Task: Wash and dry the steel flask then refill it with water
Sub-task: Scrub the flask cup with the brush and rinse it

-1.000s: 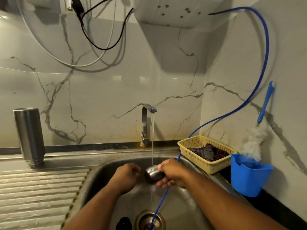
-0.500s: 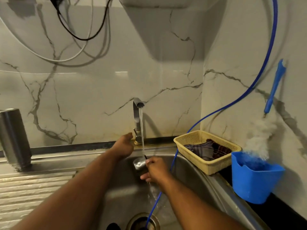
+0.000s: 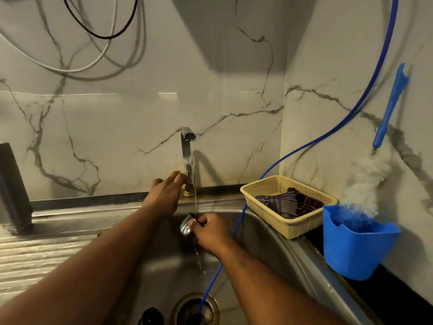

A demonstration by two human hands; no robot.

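The steel flask [image 3: 13, 186] stands upside down on the sink's drainboard at the far left, partly cut off by the frame edge. Water runs from the tap [image 3: 187, 146] in a thin stream. My right hand [image 3: 210, 231] grips the flask's steel cap [image 3: 185, 227] under the stream, inside the sink [image 3: 269, 242]. My left hand [image 3: 167, 193] reaches to the base of the tap, and its fingertips touch the tap's handle.
A blue hose [image 3: 304, 146] hangs down the right wall into the drain [image 3: 194, 309]. A yellow basket [image 3: 288, 227] with a dark cloth sits by the sink's right rim. A blue holder [image 3: 356, 249] with a bottle brush [image 3: 365, 184] stands further right. Cables hang on the wall.
My left hand left the cap and rose to the tap's handle. My right hand keeps the cap under the stream. The view has shifted to the right, leaving the flask at the left edge.
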